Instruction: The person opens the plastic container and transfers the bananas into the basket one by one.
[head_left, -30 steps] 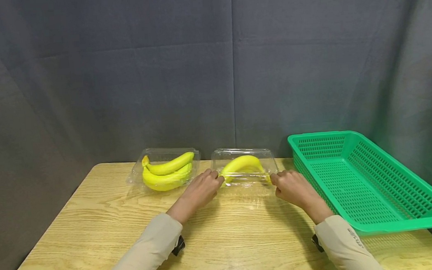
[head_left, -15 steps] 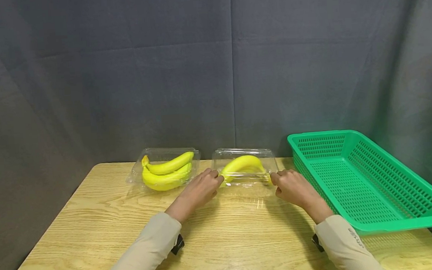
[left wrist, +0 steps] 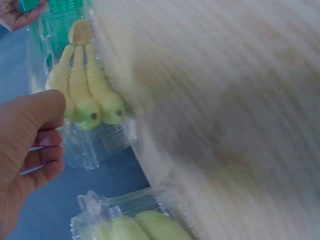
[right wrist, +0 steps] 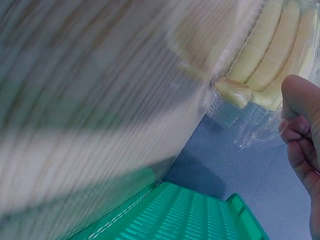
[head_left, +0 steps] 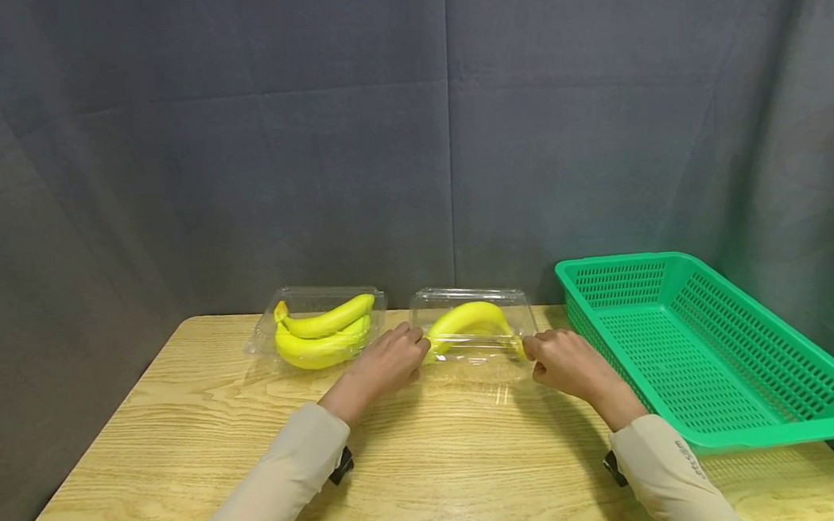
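Note:
A clear plastic clamshell box with a bunch of yellow bananas in it lies at the back middle of the table. My left hand pinches the left front corner of its lid between thumb and curled fingers. At the right front corner, my right hand does likewise. The lid's front edge stretches between the two hands over the bananas. In the left wrist view the banana bunch shows its stem end and dark tips through the plastic. The fingertips on the lid are partly hidden in the head view.
A second clear clamshell box with bananas stands left of my left hand. To the right is a large green plastic basket, close to my right forearm. Behind the wooden table hangs a dark grey curtain.

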Demonstrator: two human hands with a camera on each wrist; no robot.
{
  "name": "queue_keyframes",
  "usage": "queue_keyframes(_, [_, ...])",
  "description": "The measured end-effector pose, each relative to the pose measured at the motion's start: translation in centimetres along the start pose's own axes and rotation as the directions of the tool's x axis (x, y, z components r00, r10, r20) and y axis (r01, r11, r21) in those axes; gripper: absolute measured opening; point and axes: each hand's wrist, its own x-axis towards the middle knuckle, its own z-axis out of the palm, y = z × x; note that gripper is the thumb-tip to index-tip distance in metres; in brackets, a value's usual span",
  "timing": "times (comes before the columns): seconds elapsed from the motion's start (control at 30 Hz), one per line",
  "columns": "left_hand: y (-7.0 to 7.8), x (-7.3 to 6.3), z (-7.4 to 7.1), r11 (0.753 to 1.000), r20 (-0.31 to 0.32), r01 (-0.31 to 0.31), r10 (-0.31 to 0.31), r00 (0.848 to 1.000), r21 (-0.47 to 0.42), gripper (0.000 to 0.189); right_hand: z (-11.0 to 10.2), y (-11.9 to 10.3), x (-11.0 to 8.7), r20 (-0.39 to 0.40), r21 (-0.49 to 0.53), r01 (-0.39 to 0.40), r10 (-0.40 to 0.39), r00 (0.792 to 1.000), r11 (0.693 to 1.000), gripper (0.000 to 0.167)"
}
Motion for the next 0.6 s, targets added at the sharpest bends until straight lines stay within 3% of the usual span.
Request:
queue_keyframes(0.3, [-0.35,0.44,-0.42,0.996,0.082,-0.01,0.017,0.996,-0.084,0.011,0.1,0.02,-0.1,-0.006,0.008,0.015,-0.015,1.0,1.0,0.025])
queue_keyframes(0.6, [-0.17,0.65,-0.32,0.998,0.081,-0.053,0.051,0.995,0.016,0.008,-0.11,-0.07,-0.09,-0.012,0.018,0.018,-0.018,1.0,1.0,0.025])
